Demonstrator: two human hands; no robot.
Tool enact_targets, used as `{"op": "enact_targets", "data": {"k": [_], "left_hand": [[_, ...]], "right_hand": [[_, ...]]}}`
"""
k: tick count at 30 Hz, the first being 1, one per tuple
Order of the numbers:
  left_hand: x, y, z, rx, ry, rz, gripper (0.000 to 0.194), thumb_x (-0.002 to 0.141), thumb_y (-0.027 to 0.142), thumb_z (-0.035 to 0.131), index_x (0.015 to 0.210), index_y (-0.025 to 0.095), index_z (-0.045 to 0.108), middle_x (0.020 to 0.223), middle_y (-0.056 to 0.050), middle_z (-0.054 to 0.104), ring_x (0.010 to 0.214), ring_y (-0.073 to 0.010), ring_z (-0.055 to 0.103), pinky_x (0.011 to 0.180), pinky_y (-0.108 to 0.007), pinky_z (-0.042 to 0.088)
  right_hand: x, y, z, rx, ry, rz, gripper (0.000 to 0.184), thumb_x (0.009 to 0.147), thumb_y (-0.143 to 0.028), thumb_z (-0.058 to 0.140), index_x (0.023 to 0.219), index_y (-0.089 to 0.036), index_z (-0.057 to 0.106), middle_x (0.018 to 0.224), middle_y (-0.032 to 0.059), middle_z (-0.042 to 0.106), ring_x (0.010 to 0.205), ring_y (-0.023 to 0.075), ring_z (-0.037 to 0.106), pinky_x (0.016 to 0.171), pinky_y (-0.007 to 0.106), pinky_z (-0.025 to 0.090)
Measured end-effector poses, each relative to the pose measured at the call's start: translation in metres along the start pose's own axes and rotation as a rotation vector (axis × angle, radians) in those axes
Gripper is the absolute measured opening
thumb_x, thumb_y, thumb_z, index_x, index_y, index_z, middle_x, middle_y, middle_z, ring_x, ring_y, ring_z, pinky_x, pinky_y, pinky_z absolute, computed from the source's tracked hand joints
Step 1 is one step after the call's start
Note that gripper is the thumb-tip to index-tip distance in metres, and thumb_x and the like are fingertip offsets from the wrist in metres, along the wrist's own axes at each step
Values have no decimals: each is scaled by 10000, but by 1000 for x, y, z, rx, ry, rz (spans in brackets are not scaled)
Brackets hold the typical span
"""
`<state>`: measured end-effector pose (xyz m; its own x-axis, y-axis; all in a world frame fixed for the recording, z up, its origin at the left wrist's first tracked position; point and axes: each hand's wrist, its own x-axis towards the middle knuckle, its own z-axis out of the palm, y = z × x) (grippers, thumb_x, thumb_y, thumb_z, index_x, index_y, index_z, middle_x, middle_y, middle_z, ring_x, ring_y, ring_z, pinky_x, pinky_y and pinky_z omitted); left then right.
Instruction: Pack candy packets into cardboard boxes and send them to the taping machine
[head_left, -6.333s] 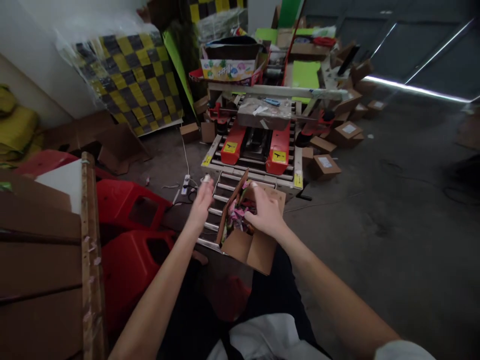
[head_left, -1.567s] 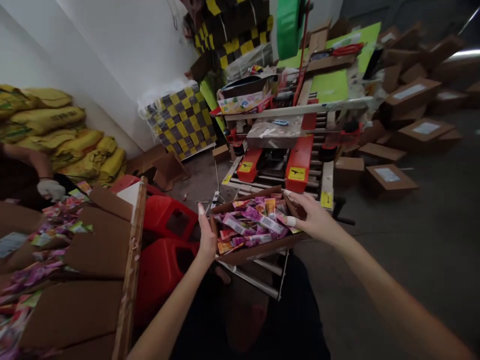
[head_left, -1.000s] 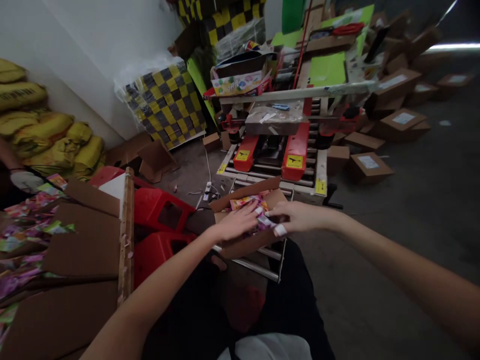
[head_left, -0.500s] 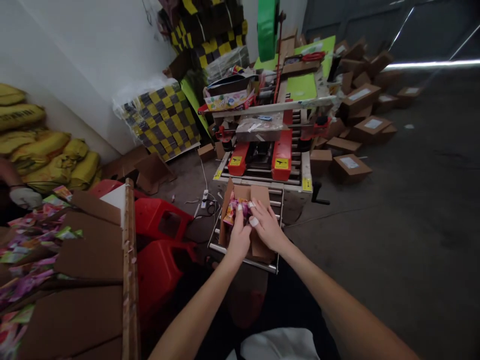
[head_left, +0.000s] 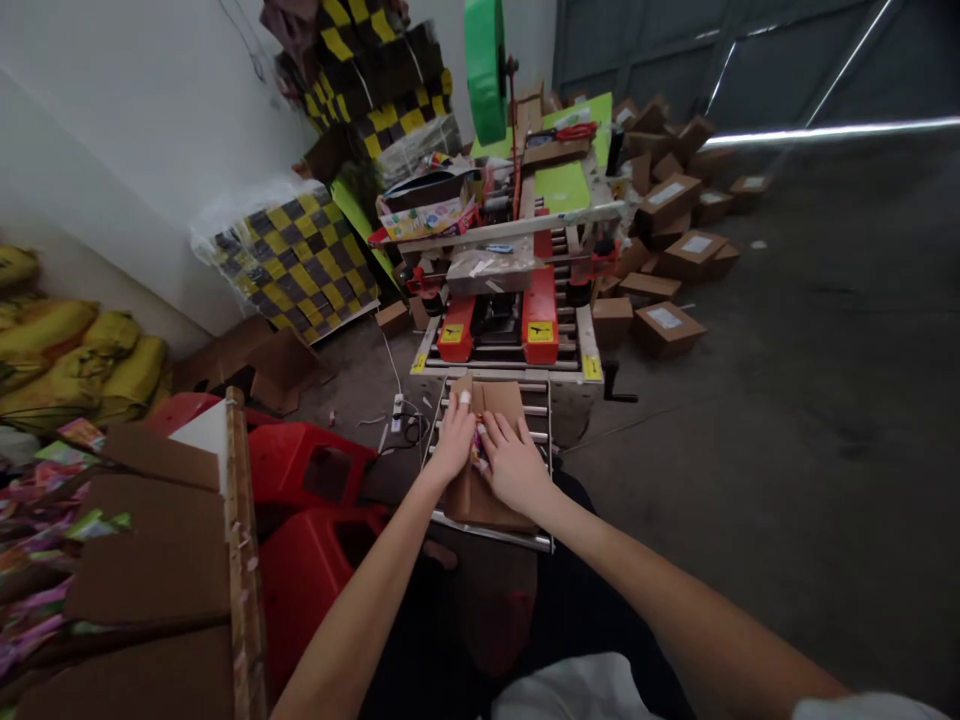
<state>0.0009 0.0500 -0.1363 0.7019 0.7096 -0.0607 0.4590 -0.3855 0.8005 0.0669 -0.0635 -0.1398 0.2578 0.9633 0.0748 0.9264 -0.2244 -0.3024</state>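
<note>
A small cardboard box rests on a short roller stand in front of me, its flaps folded mostly inward. Through the narrow gap between the flaps, purple and pink candy packets show. My left hand lies with fingers stretched along the left flap, a white covering on one fingertip. Spread flat, my right hand presses on the right flap beside the gap. Neither hand grips anything that I can see.
Beyond the box stands a carton-sealing machine with red side belts and a green tape roll. Closed cartons lie piled at right. Red plastic stools and a wood-edged bin of packets stand at left.
My left hand has moved from the packets onto the left flap, which now leans inward. The right flap is also folded over, covering most of the packets. The view has turned slightly right.
</note>
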Motion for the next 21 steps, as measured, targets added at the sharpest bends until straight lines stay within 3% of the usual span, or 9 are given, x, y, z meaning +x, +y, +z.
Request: {"op": "enact_targets", "data": {"k": [2, 5, 8, 10, 12, 16, 18, 21], "left_hand": [[-11, 6, 6, 177, -58, -7, 510, 931, 387, 375, 1421, 245, 391, 1546, -40, 274, 1456, -277, 63, 1170, -515, 157], [-22, 13, 6, 439, -120, -5, 537, 948, 372, 298, 1460, 211, 313, 1582, -50, 131, 1453, -321, 17, 1158, -547, 172], [-22, 14, 6, 537, -120, 48, 534, 951, 374, 280, 1454, 201, 326, 1581, -54, 142, 1454, -321, 5, 1153, -562, 183], [-19, 11, 7, 515, -123, 18, 542, 943, 397, 300, 1455, 221, 327, 1584, -31, 123, 1448, -336, -47, 1149, -582, 164], [-16, 7, 6, 370, -183, -69, 547, 942, 440, 277, 1454, 253, 329, 1587, 3, 94, 1444, -324, -87, 1159, -565, 116], [-10, -6, 0, -22, -294, -244, 619, 941, 504, 43, 1485, 277, 232, 1584, 36, 108, 1445, -201, -88, 1179, -451, 72], [-2, -9, 1, -104, -275, -289, 652, 926, 547, 25, 1494, 271, 190, 1587, 45, 77, 1432, -181, -135, 1180, -435, 44], [19, -4, 6, -195, -201, -297, 651, 908, 609, 180, 1473, 296, 262, 1583, 47, 125, 1430, -175, -158, 1180, -412, 18]], "right_hand": [[0, 5, 1, 104, 48, 6, 529, 860, -220, 431, 1358, -42, 455, 1474, 185, 342, 1382, 317, 297, 1142, 547, 166], [-3, 18, 4, 352, 144, 44, 609, 800, -230, 474, 1385, -70, 412, 1489, 169, 327, 1397, 286, 278, 1154, 514, 180], [-14, 29, 8, 613, 185, 99, 769, 837, -356, 454, 1492, -96, 146, 1541, 166, 191, 1433, 252, 184, 1151, 486, 210], [-25, 28, 12, 659, 161, 87, 782, 887, -448, 383, 1508, -137, 23, 1563, 153, 98, 1447, 249, 112, 1146, 499, 198], [-37, 19, 12, 538, 125, 37, 864, 858, -569, 413, 1510, -151, 30, 1566, 160, 49, 1450, 294, 54, 1136, 558, 141], [-43, -6, 6, 172, 9, -55, 1208, 600, -742, 612, 1496, -87, 133, 1551, 216, 40, 1426, 409, 11, 1066, 690, 16], [-38, -11, 4, 72, -46, -69, 1204, 570, -708, 656, 1485, -85, 183, 1550, 213, 40, 1421, 420, 16, 1045, 713, 29], [-19, -3, 4, -17, -81, -53, 1047, 630, -601, 666, 1462, -107, 265, 1553, 200, 40, 1418, 414, 61, 1017, 730, 103]]}}
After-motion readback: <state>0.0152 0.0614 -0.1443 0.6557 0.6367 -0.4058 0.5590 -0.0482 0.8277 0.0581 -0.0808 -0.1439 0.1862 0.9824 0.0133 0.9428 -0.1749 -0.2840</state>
